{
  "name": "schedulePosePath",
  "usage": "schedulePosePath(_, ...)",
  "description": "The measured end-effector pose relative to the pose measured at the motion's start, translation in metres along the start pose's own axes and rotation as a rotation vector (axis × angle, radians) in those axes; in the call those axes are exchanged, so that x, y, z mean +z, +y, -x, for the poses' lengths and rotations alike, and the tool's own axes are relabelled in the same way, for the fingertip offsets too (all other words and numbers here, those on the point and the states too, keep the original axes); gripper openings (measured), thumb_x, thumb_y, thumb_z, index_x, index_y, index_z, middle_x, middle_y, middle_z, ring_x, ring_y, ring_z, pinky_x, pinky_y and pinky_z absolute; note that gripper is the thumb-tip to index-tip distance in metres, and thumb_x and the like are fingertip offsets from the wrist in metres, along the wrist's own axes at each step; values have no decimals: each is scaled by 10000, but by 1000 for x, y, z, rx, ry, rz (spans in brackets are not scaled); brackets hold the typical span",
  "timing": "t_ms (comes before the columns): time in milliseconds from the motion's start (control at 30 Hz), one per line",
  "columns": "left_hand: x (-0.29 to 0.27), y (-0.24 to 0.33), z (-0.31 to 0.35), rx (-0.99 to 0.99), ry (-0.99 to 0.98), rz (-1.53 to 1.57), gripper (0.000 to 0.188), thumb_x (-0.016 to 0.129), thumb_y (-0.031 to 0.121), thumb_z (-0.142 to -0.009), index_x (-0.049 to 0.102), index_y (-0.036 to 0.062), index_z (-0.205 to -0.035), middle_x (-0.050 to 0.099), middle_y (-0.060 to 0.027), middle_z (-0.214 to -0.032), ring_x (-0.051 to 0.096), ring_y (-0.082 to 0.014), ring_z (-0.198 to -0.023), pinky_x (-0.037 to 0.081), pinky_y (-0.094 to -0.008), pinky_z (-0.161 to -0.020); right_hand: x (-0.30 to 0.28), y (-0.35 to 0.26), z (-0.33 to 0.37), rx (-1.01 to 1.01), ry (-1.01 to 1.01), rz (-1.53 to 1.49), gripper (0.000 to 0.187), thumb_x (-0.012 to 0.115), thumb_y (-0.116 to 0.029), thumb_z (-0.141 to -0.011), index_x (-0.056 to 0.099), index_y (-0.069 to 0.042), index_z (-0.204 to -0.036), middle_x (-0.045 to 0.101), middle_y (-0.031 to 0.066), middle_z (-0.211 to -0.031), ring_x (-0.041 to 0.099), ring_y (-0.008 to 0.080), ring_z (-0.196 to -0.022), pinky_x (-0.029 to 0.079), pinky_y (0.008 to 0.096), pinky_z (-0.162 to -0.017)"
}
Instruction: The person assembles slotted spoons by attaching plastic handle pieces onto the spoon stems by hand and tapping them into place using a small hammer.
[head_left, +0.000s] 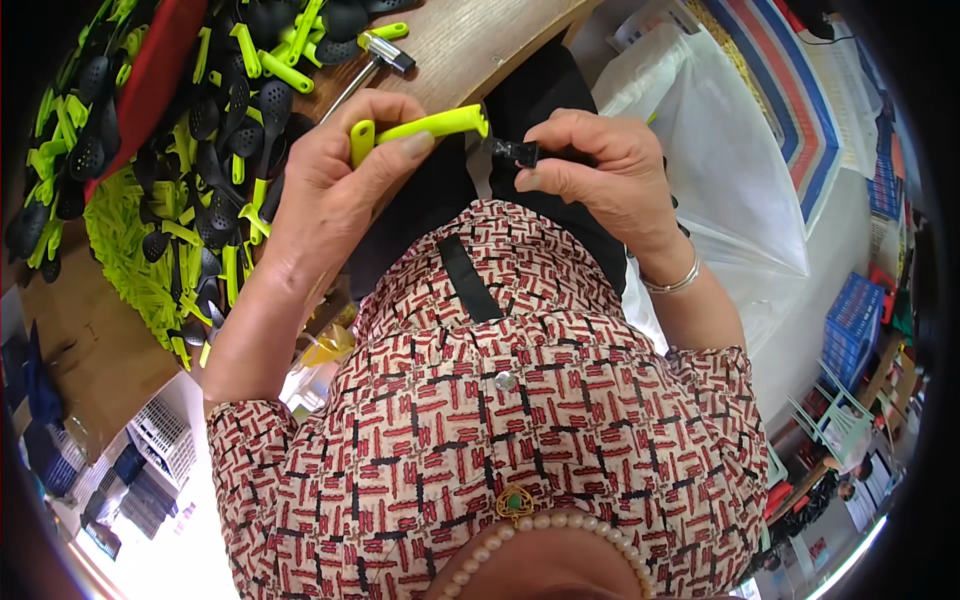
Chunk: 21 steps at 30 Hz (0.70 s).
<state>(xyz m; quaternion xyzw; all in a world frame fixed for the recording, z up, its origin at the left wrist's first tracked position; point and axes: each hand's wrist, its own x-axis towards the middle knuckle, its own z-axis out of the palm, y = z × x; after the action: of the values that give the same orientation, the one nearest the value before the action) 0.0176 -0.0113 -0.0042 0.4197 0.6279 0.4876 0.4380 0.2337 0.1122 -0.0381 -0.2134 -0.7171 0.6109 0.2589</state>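
Observation:
My left hand (pixel 345 175) is closed round a lime-green plastic handle (pixel 440 124), with the thumb lying along it. The handle's open end points right. My right hand (pixel 615 180) pinches a small black plastic piece (pixel 518 152) between thumb and fingers. Its tip lies close to the handle's open end; I cannot tell whether the two touch. How far the black piece reaches into the right hand is hidden. Just beyond the left hand, a hammer (pixel 385 52) with a black-tipped head lies on the wooden table (pixel 480 45).
Black slotted spoons (pixel 275 105) and green handles are heaped at the left. A pile of loose green pieces (pixel 130 265) lies nearer, by a red object (pixel 155 85). White plastic sheeting (pixel 690 130) hangs to the right, beside a striped bag (pixel 800 100). Blue boxes (pixel 855 325) stand farther right.

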Motion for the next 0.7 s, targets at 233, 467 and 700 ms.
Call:
schedulePosePath(233, -5, 6, 0, -16, -94, -99, 157, 702, 145, -922, 643, 35, -1018, 588, 44, -827, 536, -43, -744, 421, -203, -647, 0, 1, 1, 231, -42, -234, 93, 710, 25, -824, 718, 49, -914, 690, 39, -781, 612, 61, -629, 471, 182, -554)
schedulePosePath(467, -1, 1, -8, 579, -166, -593, 195, 764, 81, -808, 654, 40, -964, 641, -103, -803, 639, -237, -684, 496, -317, -602, 3, 4, 0, 268, -33, -161, 129, 760, -60, -817, 748, 0, -931, 653, -16, -677, 546, 12, -570, 405, 171, -510)
schedulePosePath(700, 2, 0, -17, 772, -178, -691, 228, 742, -6, -758, 650, 52, -958, 562, -77, -699, 551, -249, -583, 406, -332, -512, 3, 5, 0, 170, -40, -62, 141, 742, -63, -824, 740, 9, -945, 664, -1, -690, 566, 30, -606, 429, 199, -535)
